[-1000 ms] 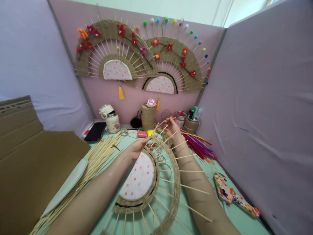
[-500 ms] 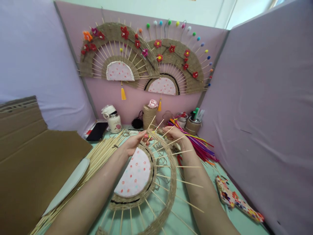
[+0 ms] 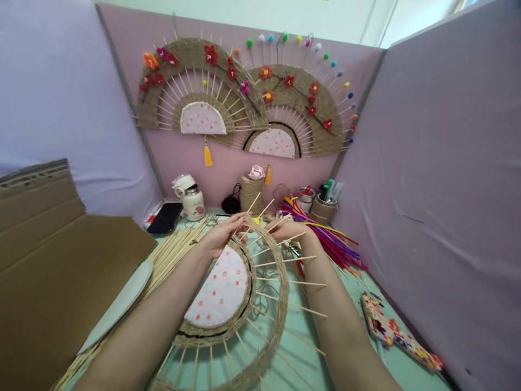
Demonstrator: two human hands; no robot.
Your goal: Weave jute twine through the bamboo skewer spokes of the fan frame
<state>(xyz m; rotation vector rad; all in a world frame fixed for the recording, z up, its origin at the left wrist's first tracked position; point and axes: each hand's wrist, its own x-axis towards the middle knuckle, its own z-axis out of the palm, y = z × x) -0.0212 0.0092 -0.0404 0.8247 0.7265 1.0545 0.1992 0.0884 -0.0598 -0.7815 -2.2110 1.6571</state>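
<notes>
A half-round woven fan (image 3: 220, 288) is held up, tilted, over the table. Its centre is white cloth with pink dots, edged by twine and a black line, and thin sticks radiate through an outer twine band (image 3: 281, 293). My left hand (image 3: 223, 233) is closed on the fan's upper end, where the twine band meets the end sticks. My right hand (image 3: 285, 229) is beside the outer stick tips at that end, its fingers bent and partly hidden behind the sticks. Whether it pinches twine cannot be made out.
Two finished fans (image 3: 211, 51) hang on the pink panel (image 3: 183, 163). A bottle (image 3: 192, 201), a phone (image 3: 165, 217), a twine spool (image 3: 251, 195) and pen cans (image 3: 323, 209) stand behind. Colourful pipe cleaners (image 3: 329, 241) lie right; bamboo sticks (image 3: 175, 250) and cardboard (image 3: 61, 260) lie left.
The fan has turned slightly, its lower part shifting left. My right hand has moved slightly down and its wrist has bent. My left hand keeps its hold on the fan.
</notes>
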